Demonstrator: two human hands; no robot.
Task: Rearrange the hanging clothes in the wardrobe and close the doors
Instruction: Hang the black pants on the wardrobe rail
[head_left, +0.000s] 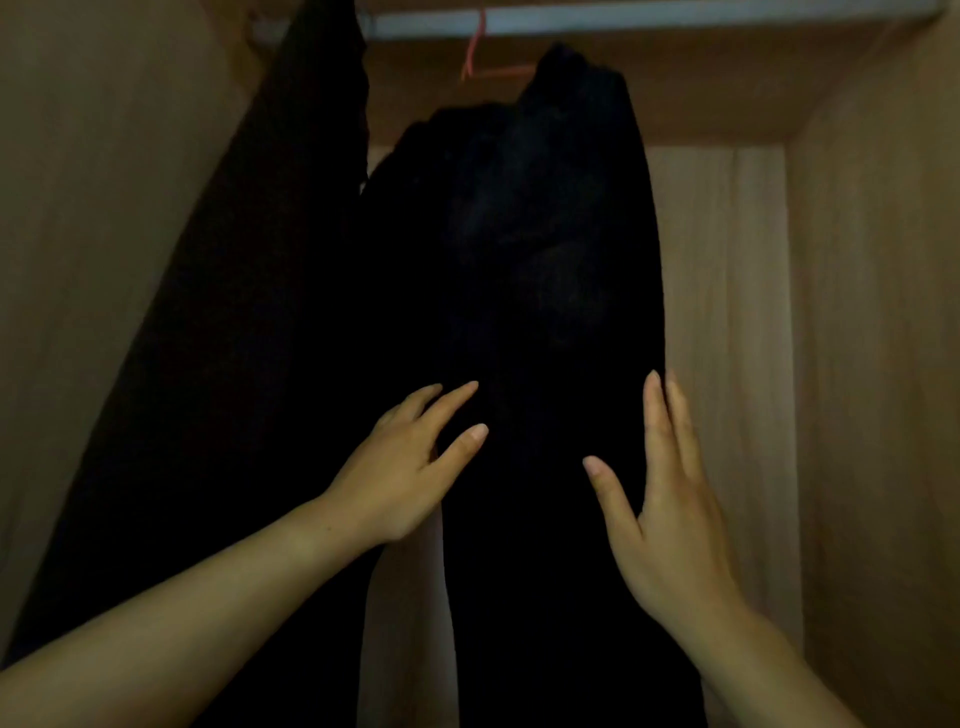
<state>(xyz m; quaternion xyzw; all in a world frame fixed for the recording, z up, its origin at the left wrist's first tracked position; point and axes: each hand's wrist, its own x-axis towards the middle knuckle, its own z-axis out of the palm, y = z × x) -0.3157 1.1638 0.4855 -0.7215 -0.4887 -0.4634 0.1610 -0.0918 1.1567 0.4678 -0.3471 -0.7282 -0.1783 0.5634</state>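
A black garment (540, 270) hangs in the middle of the wardrobe from a pink hanger (475, 49) hooked on the pale rail (623, 21). A second dark garment (249, 291) hangs to its left, slanting along the left wall. My left hand (410, 467) lies flat on the front of the middle garment, fingers spread. My right hand (670, 499) presses flat against that garment's right edge, fingers straight, thumb out on the cloth. Neither hand grips anything.
Light wooden side walls (878, 364) enclose the wardrobe, with a pale back panel (727, 312) to the right of the clothes. A wooden top board (701, 93) runs behind the rail. The doors are out of view.
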